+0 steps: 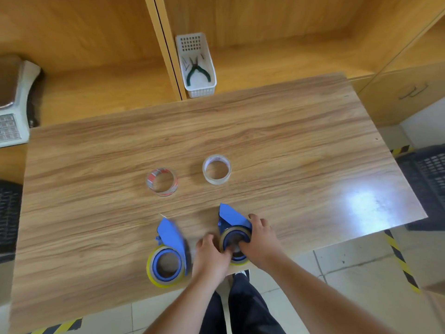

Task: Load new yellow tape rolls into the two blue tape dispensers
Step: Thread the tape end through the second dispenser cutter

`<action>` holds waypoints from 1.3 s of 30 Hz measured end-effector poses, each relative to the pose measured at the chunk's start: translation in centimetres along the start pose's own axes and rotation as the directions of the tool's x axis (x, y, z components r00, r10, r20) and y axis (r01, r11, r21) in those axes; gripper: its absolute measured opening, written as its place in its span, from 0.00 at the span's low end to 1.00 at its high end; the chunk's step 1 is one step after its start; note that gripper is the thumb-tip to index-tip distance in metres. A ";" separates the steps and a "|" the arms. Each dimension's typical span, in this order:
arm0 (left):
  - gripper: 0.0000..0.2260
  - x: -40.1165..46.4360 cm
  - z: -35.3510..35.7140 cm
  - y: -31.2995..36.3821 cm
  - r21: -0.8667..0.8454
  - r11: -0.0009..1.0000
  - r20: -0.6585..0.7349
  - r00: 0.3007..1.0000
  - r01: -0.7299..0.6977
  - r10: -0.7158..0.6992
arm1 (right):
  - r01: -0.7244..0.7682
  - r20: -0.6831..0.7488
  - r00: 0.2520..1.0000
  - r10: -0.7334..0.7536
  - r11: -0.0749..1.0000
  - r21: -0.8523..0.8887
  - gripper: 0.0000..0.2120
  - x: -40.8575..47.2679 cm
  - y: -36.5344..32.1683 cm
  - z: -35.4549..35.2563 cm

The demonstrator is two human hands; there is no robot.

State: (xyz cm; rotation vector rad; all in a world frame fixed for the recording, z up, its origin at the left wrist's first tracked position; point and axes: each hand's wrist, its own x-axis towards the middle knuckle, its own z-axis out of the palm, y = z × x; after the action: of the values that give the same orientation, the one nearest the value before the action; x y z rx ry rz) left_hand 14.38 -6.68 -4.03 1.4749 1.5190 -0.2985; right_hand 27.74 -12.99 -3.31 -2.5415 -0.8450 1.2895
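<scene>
- Both bare forearms reach forward from the bottom edge and draw close together at the hands.
- Left hand (212, 255): back facing up, fingers curled, thumb side pressed toward the right hand.
- Right hand (258, 238): back facing up, fingers spread and bent downward, thumb tucked inward, nearly touching the left.

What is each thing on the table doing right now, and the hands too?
Left dispenser: flat on table, yellow roll fitted, untouched.
Right dispenser: on table, yellow roll on its hub, both hands on it.
Left hand: gripping that roll's edge.
Right hand: gripping its other side.
Red-printed clear roll: flat, loose.
Plain clear roll: flat, loose.
Pliers: shut, in white basket.
</scene>
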 end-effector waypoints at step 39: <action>0.20 -14.5 -9.6 7.8 -0.330 0.757 -0.411 0.808 -0.564 0.422 | 0.107 0.058 0.938 -0.341 0.446 0.889 0.04 -7.9 -7.0 -12.3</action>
State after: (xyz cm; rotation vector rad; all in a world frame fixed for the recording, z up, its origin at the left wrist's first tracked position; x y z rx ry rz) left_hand 14.06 -6.95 15.03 1.5296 1.2438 0.6016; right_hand 30.83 -10.34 12.34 -1.4025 -0.3379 1.4208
